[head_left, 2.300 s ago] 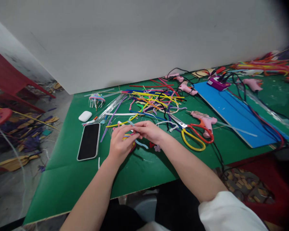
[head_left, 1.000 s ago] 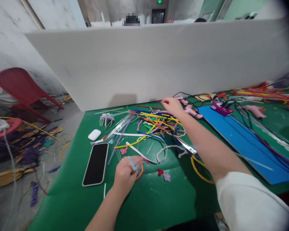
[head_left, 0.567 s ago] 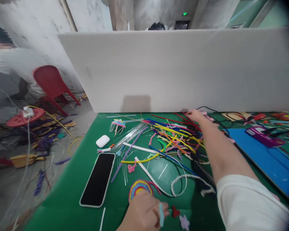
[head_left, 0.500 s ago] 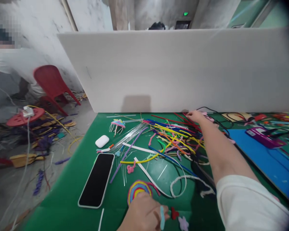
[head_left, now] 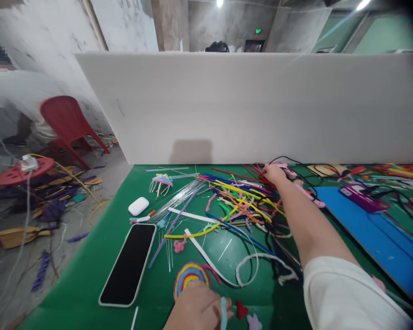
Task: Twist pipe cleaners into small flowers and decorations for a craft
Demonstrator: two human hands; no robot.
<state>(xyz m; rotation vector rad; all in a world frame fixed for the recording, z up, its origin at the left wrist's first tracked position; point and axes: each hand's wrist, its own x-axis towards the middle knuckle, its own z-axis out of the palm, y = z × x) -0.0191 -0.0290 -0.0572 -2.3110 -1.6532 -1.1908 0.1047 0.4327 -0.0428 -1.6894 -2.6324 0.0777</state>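
Observation:
At the bottom centre, my left hand is closed on a light blue strip and rests against a coiled rainbow disc. My right hand reaches to the far edge of the pile of coloured sticks, its fingers pinched by red sticks; whether they grip one is too small to tell. A red piece and a lilac star-like piece lie right of my left hand. A pink flower piece sits above the disc.
A phone, a white case and a small jellyfish-like craft are at the left. A white panel stands behind. At the right lie a blue board, a purple device and black cables. A person sits beyond the table's left side.
The view has tilted slightly up and shifted, so the table things appear a little lower and further left. My right hand stays at the far side of the pile; my left stays at the disc.

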